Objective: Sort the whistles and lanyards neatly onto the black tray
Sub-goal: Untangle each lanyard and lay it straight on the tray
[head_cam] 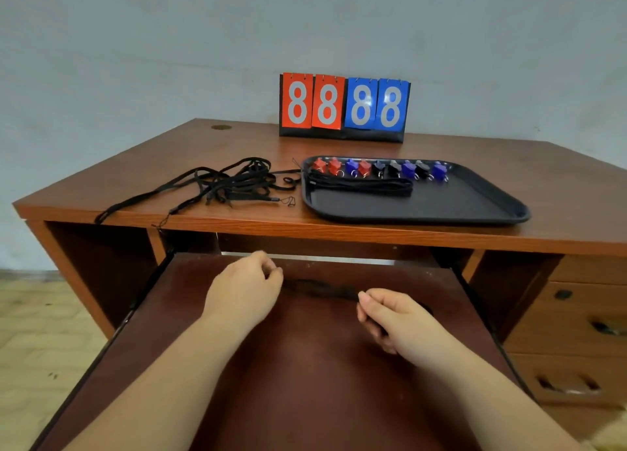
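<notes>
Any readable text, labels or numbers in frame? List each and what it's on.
"8" "8": white digits on the two red flip cards of the black tabletop scoreboard.
"8" "8": white digits on its two blue flip cards.
No other text is readable; none shows on the plastic whistles or black tray.

- An office-like room: a wooden desk (237,145) with drawers (573,318) against a plain wall (135,43).
- A flip scoreboard (344,106) stands at the desk's back edge.

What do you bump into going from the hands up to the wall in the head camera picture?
Hands pinching a black lanyard over the pull-out shelf → desk front edge → black tray → folded lanyards → row of whistles → scoreboard → wall.
</notes>
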Motion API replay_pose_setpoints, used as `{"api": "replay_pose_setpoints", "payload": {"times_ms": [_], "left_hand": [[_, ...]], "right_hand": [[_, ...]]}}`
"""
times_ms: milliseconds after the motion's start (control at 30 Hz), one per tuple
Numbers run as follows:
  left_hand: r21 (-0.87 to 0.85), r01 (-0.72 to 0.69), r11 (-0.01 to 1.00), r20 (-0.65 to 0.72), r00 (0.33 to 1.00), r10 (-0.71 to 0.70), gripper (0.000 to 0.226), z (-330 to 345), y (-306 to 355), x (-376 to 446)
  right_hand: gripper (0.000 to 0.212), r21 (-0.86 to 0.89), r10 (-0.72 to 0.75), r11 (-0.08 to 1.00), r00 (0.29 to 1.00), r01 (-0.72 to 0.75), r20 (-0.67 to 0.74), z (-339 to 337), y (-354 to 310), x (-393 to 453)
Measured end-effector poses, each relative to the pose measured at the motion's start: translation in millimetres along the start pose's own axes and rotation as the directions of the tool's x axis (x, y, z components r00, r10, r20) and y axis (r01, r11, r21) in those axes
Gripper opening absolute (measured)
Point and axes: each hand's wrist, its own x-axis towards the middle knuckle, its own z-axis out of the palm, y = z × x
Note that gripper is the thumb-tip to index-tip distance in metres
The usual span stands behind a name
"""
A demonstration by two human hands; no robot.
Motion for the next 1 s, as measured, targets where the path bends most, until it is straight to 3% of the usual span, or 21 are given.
{"api": "replay_pose_setpoints", "payload": {"times_ms": [100,200,300,367,433,633,867,1000], "left_hand": [[-0.087,-0.331,0.940,-0.024,0.944,0.330,0.028,7.9,16.3,-13.4],[-0.195,-0.442,0.875,0.211,0.852,0.478,0.023,18.5,37.1,-31.0],[-0.304,-0.324,0.896,0.321,0.850,0.417,0.030,22.1,37.7,-35.1],[-0.436,-0.247,0.865,0.300,0.867,0.398,0.034,22.3,35.8,-33.8],[-0.462,-0.245,0.852,0.253,0.885,0.391,0.039,24.0,33.1,-29.8],[-0.398,-0.063,0.915,0.052,0.995,0.091,0.040,19.3,5.3,-3.8],[-0.296,0.062,0.953,0.106,0.994,-0.032,0.040,14.3,-4.8,1.0],[-0.167,0.073,0.983,0.121,0.991,-0.053,0.036,8.9,-3.1,-1.2]], "right_hand": [[0.035,-0.058,-0.070,0.996,0.997,0.068,-0.037,1.2,1.5,0.2],[0.035,-0.036,-0.120,0.992,0.991,0.118,-0.062,4.5,0.4,-0.5],[0.037,-0.026,-0.133,0.991,0.988,0.131,-0.077,5.3,-0.6,-1.6],[0.036,-0.011,-0.132,0.991,0.989,0.131,-0.068,4.8,-1.1,-1.7],[0.036,-0.037,-0.128,0.991,0.990,0.127,-0.053,4.4,-0.9,-1.6],[0.036,-0.221,-0.104,0.972,0.988,0.077,-0.114,-13.8,7.5,2.6],[0.032,-0.191,0.032,0.980,0.996,-0.048,-0.085,-26.4,13.5,3.3],[0.032,-0.115,0.038,0.992,0.987,-0.057,-0.157,-32.1,12.1,2.8]]}}
